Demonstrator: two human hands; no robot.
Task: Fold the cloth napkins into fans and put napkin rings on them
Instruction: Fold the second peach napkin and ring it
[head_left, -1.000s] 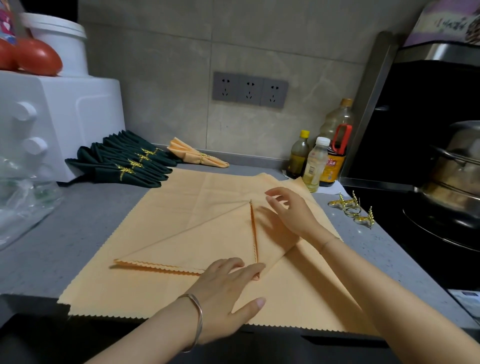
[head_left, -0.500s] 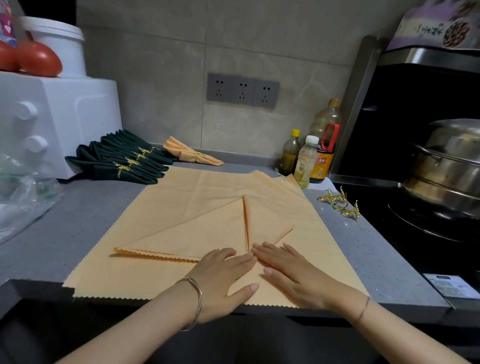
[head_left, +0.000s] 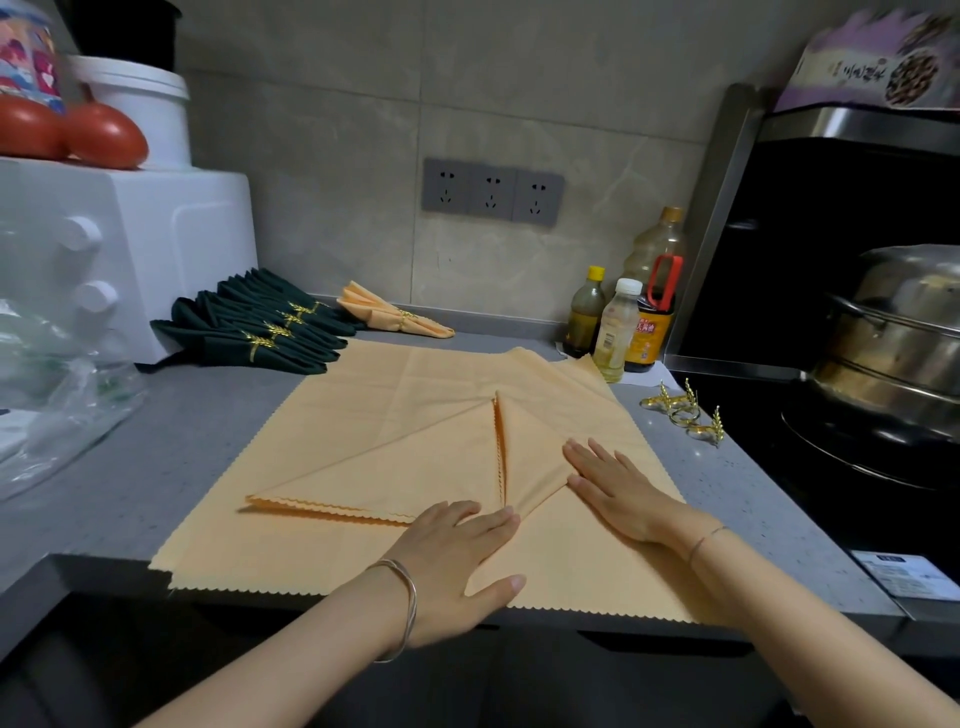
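Note:
A peach cloth napkin (head_left: 395, 467) lies on top of other flat peach napkins (head_left: 322, 410) on the grey counter (head_left: 171, 441), folded into two triangular flaps that meet along a scalloped centre seam. My left hand (head_left: 457, 561) presses flat on the near end of that seam, fingers straight. My right hand (head_left: 618, 483) lies flat on the right flap's folded edge. Loose gold napkin rings (head_left: 685, 413) sit at the right of the napkins. Several folded dark green napkins with gold rings (head_left: 260, 332) and one folded peach napkin with a ring (head_left: 395, 317) lie at the back.
A white appliance (head_left: 130, 249) with tomatoes (head_left: 104, 135) and a white bucket (head_left: 140, 104) stands at the left, a plastic bag (head_left: 57, 410) beside it. Bottles (head_left: 628, 322) stand at the back right. A black stove with a steel pot (head_left: 893, 343) fills the right.
My right hand came from the far end of the right flap down to the near seam, then slid right along the fold. My left hand stayed pressed on the seam.

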